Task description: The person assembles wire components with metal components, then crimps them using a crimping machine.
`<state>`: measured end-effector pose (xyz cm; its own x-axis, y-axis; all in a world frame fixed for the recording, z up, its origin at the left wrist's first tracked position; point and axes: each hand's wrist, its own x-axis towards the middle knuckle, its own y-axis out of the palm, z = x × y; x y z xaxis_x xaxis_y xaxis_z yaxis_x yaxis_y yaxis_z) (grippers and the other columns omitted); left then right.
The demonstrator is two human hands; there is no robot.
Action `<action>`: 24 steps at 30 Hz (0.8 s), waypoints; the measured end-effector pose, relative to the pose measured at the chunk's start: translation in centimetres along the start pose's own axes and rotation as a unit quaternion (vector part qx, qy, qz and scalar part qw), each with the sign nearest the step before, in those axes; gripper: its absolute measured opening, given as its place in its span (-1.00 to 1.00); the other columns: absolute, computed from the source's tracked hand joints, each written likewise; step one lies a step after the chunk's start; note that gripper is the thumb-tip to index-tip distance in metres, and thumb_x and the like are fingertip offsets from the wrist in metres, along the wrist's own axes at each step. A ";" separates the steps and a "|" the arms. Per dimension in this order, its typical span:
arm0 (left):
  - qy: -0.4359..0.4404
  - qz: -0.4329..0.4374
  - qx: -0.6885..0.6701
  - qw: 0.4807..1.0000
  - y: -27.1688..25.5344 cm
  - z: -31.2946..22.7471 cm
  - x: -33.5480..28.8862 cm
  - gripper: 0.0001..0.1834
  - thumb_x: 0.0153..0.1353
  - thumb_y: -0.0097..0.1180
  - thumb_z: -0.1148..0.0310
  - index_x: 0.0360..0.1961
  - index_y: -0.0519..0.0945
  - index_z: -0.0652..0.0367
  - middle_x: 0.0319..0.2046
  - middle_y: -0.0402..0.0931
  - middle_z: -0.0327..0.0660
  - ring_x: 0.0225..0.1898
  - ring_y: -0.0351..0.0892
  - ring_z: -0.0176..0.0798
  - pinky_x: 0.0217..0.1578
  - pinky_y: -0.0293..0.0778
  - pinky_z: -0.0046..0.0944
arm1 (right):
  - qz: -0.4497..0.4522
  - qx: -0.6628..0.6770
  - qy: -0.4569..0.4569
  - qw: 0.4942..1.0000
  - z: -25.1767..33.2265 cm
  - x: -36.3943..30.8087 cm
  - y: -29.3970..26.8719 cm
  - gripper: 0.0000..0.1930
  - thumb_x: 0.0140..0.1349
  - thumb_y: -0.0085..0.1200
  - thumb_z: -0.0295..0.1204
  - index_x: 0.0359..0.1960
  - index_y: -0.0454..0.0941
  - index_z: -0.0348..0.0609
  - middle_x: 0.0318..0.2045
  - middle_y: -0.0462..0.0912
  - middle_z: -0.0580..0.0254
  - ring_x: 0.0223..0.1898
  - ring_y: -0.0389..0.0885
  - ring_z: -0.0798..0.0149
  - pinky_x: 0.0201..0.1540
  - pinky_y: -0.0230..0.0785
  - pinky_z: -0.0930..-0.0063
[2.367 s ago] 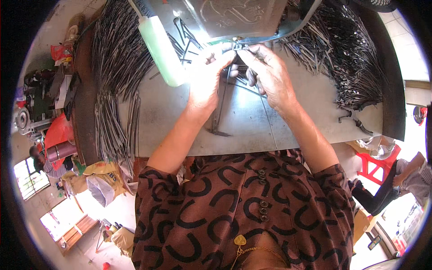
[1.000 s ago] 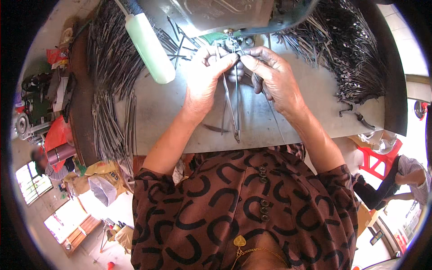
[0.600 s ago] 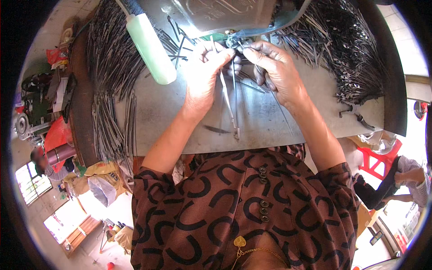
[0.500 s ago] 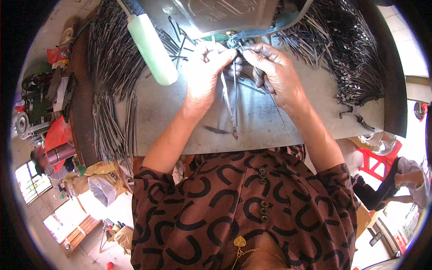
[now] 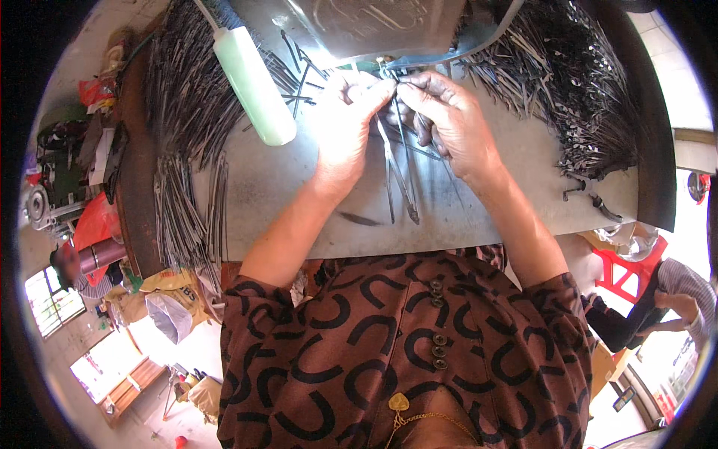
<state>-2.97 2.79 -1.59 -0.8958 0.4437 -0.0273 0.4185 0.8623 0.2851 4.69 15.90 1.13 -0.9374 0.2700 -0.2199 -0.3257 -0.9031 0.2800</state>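
Observation:
My left hand (image 5: 344, 123) and my right hand (image 5: 452, 120) meet just below a small metal fitting (image 5: 386, 66) at the far middle of the table. Both have their fingertips pinched on thin dark metal strips (image 5: 404, 161), whose long ends hang toward me. Bright light washes out part of the left hand. The fingers hide the strips' upper ends, and I cannot tell how these are joined. A further thin strip trails blurred below my right hand. On the tabletop beneath lies a dark sliver (image 5: 360, 218).
Piles of dark strips cover the table's left (image 5: 198, 97) and right (image 5: 576, 82). A pale green bottle (image 5: 254, 86) leans in at left. A metal housing (image 5: 381, 26) overhangs the hands. Pliers (image 5: 604, 206) lie at right. Beyond, a person sits near a red stool (image 5: 624, 273).
The lower ends of the hanging strips have swung to the right. My left hand has shifted slightly right, while both hands stay pinched at the fitting.

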 end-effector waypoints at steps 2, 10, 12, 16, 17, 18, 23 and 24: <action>-0.016 -0.010 -0.033 0.999 0.2 0.0 -0.5 -0.76 0.08 0.23 0.49 -0.25 0.45 0.26 -0.42 0.49 -0.28 -0.40 0.46 -0.48 -0.31 0.40 -0.47 | -0.004 -0.001 0.010 1.000 -0.7 -0.2 0.1 -0.83 0.23 0.06 -0.34 -0.30 0.55 -0.18 -0.59 0.53 0.44 -0.69 0.36 0.63 -0.70 0.09 0.73; -0.087 0.049 -0.036 0.994 0.2 -1.6 -0.2 -0.85 0.15 0.14 0.44 -0.28 0.52 0.28 -0.56 0.51 -0.26 -0.62 0.45 -0.43 -0.58 0.39 -0.45 | 0.072 -0.048 0.007 0.996 1.2 1.0 -0.9 -0.84 0.23 0.06 -0.36 -0.31 0.56 -0.20 -0.56 0.57 0.41 -0.70 0.35 0.64 -0.69 0.07 0.74; -0.114 0.035 -0.062 0.991 0.3 -1.3 -0.2 -0.86 0.14 0.16 0.44 -0.31 0.53 0.27 -0.57 0.50 -0.26 -0.61 0.46 -0.44 -0.57 0.38 -0.45 | 0.069 0.033 0.051 0.996 0.9 0.4 -0.7 -0.85 0.23 0.07 -0.37 -0.33 0.55 -0.21 -0.53 0.56 0.40 -0.63 0.40 0.61 -0.62 0.16 0.74; -0.083 -0.039 -0.026 0.995 0.2 -1.4 -0.6 -0.81 0.10 0.18 0.48 -0.24 0.53 0.24 -0.47 0.52 -0.27 -0.55 0.46 -0.44 -0.54 0.37 -0.47 | -0.033 -0.062 -0.066 0.995 -1.9 0.1 1.2 -0.81 0.24 0.03 -0.37 -0.26 0.52 -0.27 -0.52 0.58 0.27 -0.49 0.51 0.51 -0.45 0.36 0.56; -0.084 -0.054 -0.021 0.995 0.0 -1.8 -0.7 -0.78 0.08 0.19 0.49 -0.21 0.53 0.23 -0.39 0.52 -0.28 -0.48 0.48 -0.44 -0.49 0.38 -0.47 | -0.062 -0.128 -0.134 0.981 -2.7 0.0 1.9 -0.80 0.24 0.03 -0.36 -0.21 0.52 -0.23 -0.54 0.56 0.17 -0.55 0.50 0.45 -0.47 0.36 0.50; -0.084 -0.062 0.017 0.994 -0.8 -2.4 -0.7 -0.78 0.08 0.19 0.48 -0.22 0.53 0.23 -0.38 0.52 -0.28 -0.44 0.48 -0.45 -0.45 0.40 -0.45 | -0.041 -0.119 -0.114 0.986 -1.9 -1.1 2.6 -0.81 0.24 0.03 -0.37 -0.20 0.52 -0.21 -0.56 0.55 0.15 -0.58 0.49 0.44 -0.49 0.35 0.48; -0.003 -0.131 0.379 0.916 -9.7 -8.3 -2.2 -0.63 0.05 0.22 0.40 -0.08 0.53 0.25 -0.24 0.55 -0.23 -0.27 0.50 -0.35 -0.22 0.39 -0.42 | -0.069 -0.349 -0.142 0.924 -2.2 -2.8 -2.9 -0.84 0.23 0.02 -0.40 -0.18 0.52 -0.10 -0.62 0.55 0.14 -0.65 0.53 0.22 -0.57 0.34 0.40; -0.007 -0.136 0.384 0.913 -11.7 -8.6 -2.4 -0.63 0.05 0.22 0.40 -0.08 0.53 0.25 -0.24 0.55 -0.23 -0.27 0.50 -0.35 -0.22 0.39 -0.42 | -0.118 -0.439 -0.242 0.857 -2.2 -2.0 -5.1 -0.83 0.23 0.02 -0.38 -0.17 0.51 -0.09 -0.64 0.54 0.13 -0.65 0.53 0.19 -0.59 0.34 0.38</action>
<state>-6.98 -10.47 3.43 -0.9826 0.1855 -0.0114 0.1673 0.8560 -0.4892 8.51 19.21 -1.92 -0.8685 0.3948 0.2997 -0.4946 -0.6503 -0.5766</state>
